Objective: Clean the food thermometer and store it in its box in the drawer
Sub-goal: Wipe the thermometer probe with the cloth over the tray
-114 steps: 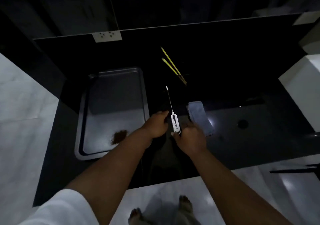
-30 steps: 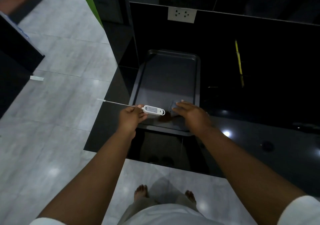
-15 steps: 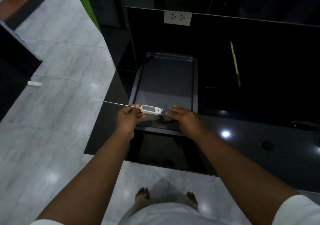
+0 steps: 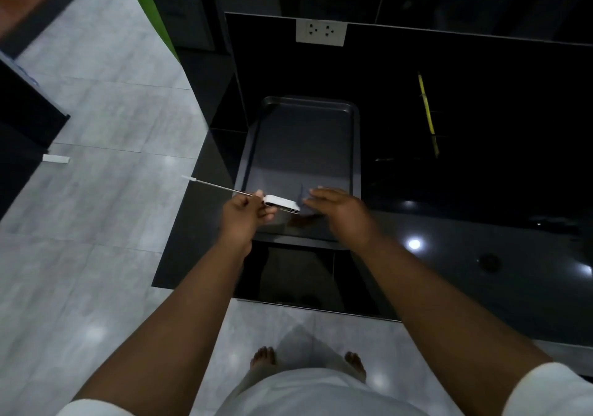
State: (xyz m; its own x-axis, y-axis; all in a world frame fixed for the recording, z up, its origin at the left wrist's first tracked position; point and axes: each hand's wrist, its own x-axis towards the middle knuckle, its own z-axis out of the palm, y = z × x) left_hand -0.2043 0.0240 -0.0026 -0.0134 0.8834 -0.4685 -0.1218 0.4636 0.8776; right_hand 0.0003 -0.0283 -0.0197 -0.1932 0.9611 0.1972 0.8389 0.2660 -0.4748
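Over the near end of the baking tray [image 4: 305,133], the left hand [image 4: 245,218] stays clamped on the food thermometer [image 4: 281,204], now rolled edge-on; the right hand [image 4: 340,212], fingers loose around the dim cloth [image 4: 303,196], has drawn closer, so wiping looks unfinished.
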